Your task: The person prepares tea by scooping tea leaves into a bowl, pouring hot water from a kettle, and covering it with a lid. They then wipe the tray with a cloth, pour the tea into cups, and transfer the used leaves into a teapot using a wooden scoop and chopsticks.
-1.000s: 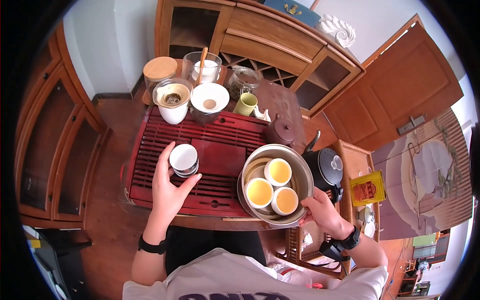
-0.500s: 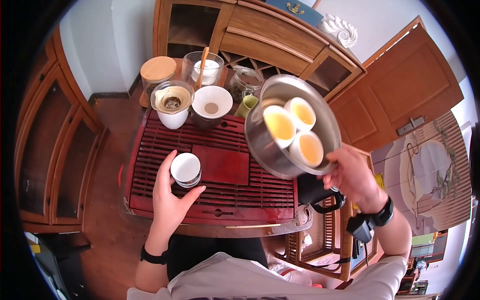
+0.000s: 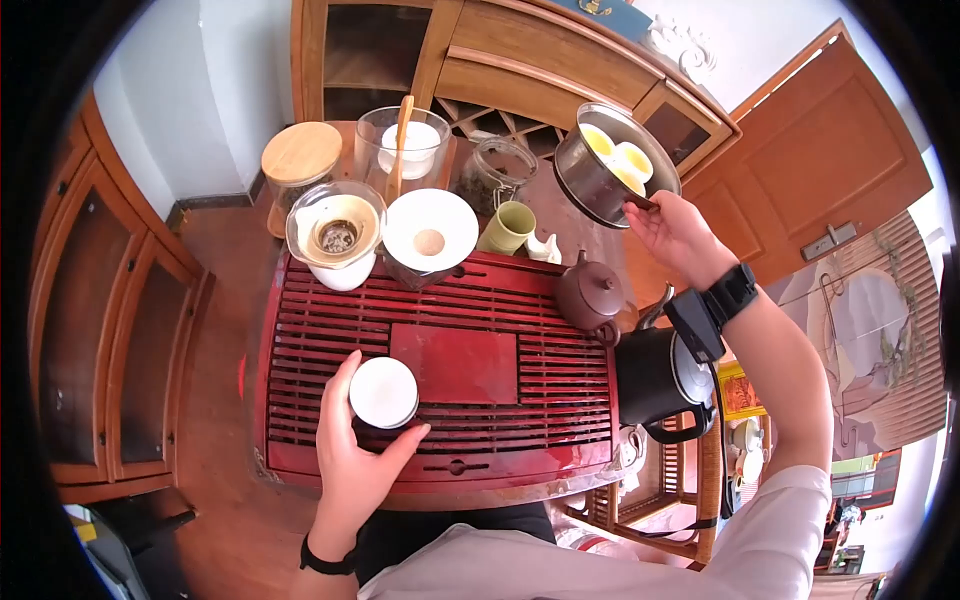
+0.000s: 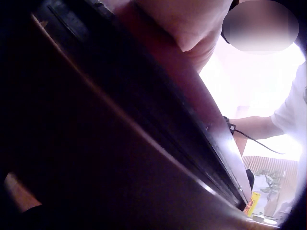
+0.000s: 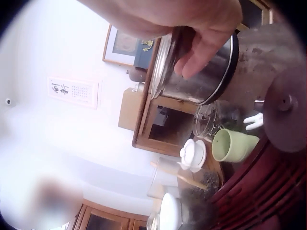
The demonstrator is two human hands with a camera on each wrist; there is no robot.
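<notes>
My left hand (image 3: 355,465) curls its fingers and thumb around a white cup (image 3: 384,392) over the front left of the red slatted tea tray (image 3: 455,360). The cup's pale round top faces up. Farther off, at the back right of the table, my right hand (image 3: 678,235) grips the rim of a round steel pot (image 3: 590,188). Inside the pot are three white cups (image 3: 634,160) of yellow liquid, partly hidden by its wall. From the right wrist view, the pot (image 5: 192,90) appears side-on, the fingers bent over its edge. The left wrist view shows mostly the tray's dark side.
A brown teapot (image 3: 590,290) sits at the tray's right back corner, with a black kettle (image 3: 660,385) beside the tray. Along the back stand a dripper with a filter (image 3: 337,235), a white funnel-shaped bowl (image 3: 430,232), a green cup (image 3: 508,228) and a wood-lidded jar (image 3: 300,155).
My right hand has carried the pot with its cups up from the tray's front right to the back right. The left hand stays at the white cup.
</notes>
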